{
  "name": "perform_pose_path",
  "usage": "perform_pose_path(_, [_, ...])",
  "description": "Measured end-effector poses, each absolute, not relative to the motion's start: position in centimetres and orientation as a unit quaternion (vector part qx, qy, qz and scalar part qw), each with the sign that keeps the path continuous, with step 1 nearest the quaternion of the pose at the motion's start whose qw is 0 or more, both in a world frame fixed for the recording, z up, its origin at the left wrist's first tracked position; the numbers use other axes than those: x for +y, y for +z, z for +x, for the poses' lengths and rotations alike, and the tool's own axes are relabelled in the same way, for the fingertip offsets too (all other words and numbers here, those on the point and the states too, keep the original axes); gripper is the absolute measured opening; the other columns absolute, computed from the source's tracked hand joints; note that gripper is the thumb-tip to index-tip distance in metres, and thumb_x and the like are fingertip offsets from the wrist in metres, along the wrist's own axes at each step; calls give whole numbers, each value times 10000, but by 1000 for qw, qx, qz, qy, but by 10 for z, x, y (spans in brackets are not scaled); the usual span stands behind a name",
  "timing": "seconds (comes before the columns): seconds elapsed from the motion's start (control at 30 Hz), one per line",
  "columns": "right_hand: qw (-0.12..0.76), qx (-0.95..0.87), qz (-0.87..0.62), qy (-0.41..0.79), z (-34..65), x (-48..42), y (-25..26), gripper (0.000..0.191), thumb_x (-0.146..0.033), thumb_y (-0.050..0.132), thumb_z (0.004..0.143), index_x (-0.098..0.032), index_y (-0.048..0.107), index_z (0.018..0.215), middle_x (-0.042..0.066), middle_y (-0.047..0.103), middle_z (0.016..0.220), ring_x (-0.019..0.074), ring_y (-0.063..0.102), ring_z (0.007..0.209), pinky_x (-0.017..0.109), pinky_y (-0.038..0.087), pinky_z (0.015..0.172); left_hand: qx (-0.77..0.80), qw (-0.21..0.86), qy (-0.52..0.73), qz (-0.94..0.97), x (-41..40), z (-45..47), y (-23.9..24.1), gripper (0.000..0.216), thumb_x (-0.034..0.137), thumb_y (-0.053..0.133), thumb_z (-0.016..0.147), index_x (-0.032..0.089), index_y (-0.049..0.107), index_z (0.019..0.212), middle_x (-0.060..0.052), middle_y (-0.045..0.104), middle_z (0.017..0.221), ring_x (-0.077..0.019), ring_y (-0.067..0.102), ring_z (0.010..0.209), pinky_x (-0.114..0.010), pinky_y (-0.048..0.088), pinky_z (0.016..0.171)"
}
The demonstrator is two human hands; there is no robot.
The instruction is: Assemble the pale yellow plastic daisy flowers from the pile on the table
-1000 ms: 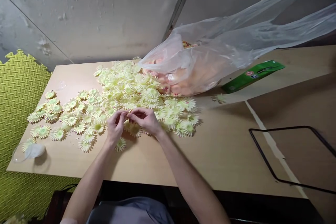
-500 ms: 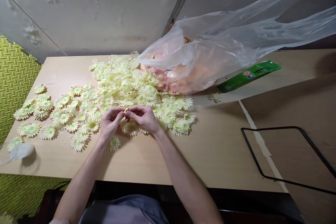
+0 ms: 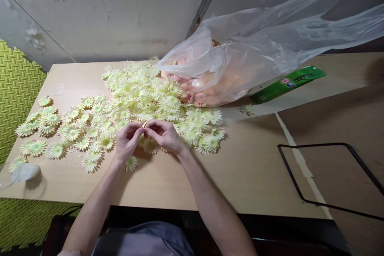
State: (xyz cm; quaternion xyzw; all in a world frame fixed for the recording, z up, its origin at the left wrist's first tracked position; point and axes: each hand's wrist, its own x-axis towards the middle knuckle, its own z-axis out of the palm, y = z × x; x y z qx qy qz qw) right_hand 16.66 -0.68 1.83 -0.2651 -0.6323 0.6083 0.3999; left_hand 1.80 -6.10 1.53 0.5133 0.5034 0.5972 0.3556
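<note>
My left hand (image 3: 127, 140) and my right hand (image 3: 163, 135) meet fingertip to fingertip above the near edge of a heap of pale yellow daisy-shaped flower heads (image 3: 141, 96) on the wooden table (image 3: 255, 168). Both hands are closed in a pinch on one small yellow flower piece (image 3: 145, 124) held between them. More flower heads (image 3: 54, 128) lie spread flat to the left. A single flower head (image 3: 131, 163) lies by my left wrist.
A large clear plastic bag (image 3: 240, 68) with pinkish pieces inside lies behind the heap. A green packet (image 3: 288, 84) sits to its right. A black wire frame (image 3: 327, 176) lies on the right. A small clear bag (image 3: 21, 173) rests at the left edge beside green foam matting (image 3: 18, 76).
Both hands stay together on the small flower piece, with only slight finger movement. The view shifted a little to the right at first, then held.
</note>
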Motion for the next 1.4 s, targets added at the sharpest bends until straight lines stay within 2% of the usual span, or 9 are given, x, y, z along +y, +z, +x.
perform_pose_path(0.17, [390,-645,-271,598,167,-7,21,130,-314,669,858,-185,653,846,14,639,780,129,630,701,251,524,669,519,277,584,559,-61,18,11,141,320,630,879,183,645,910,-55,739,866,-155,714,773,-248,553,660])
perform_pose_path(0.33, [395,-653,-271,587,167,-7,23,128,-313,667,860,-188,643,855,10,632,803,124,626,712,245,526,669,514,321,573,552,-61,16,9,157,321,631,877,172,613,922,-22,705,781,-100,661,620,-184,478,529])
perform_pose_path(0.53, [373,-683,-273,566,166,-7,20,114,-300,609,901,-190,628,877,10,616,802,124,614,727,245,507,676,526,306,578,544,-60,17,8,151,316,617,885,168,631,907,-35,713,826,-111,674,697,-200,514,623])
perform_pose_path(0.7, [372,-683,-281,562,167,-6,19,125,-312,600,903,-192,615,873,10,613,785,133,625,712,258,517,676,538,281,570,554,-58,16,5,139,302,580,910,169,616,897,-27,696,787,-92,636,641,-183,476,566])
perform_pose_path(0.83, [383,-713,-307,501,167,-6,16,123,-308,599,896,-193,614,853,21,618,771,144,614,694,267,522,653,535,292,587,532,-58,15,4,152,321,581,910,173,612,912,-37,697,804,-106,651,683,-195,491,589])
perform_pose_path(1.03, [400,-735,-310,451,166,-7,13,85,-270,599,878,-191,629,872,40,660,814,154,628,714,282,541,670,526,342,555,546,-61,17,9,212,352,639,870,179,589,984,-25,697,763,-103,632,607,-185,441,515])
perform_pose_path(1.13, [407,-735,-306,448,165,-8,13,71,-255,610,866,-189,637,864,44,675,830,158,638,748,282,546,688,534,324,550,555,-61,17,9,182,353,592,899,180,580,953,-15,678,735,-88,599,565,-184,419,500])
perform_pose_path(1.27, [418,-724,-296,462,164,-10,16,65,-244,615,856,-185,632,833,33,662,789,148,636,725,275,548,684,568,289,551,539,-58,16,5,193,374,565,913,182,571,905,-18,659,747,-101,615,617,-206,471,566])
perform_pose_path(1.4, [457,-702,-322,441,164,-7,14,69,-222,611,839,-185,618,781,24,654,760,134,621,664,266,538,629,548,337,599,477,-58,16,4,256,441,575,899,186,552,893,-25,640,773,-122,635,676,-264,548,660])
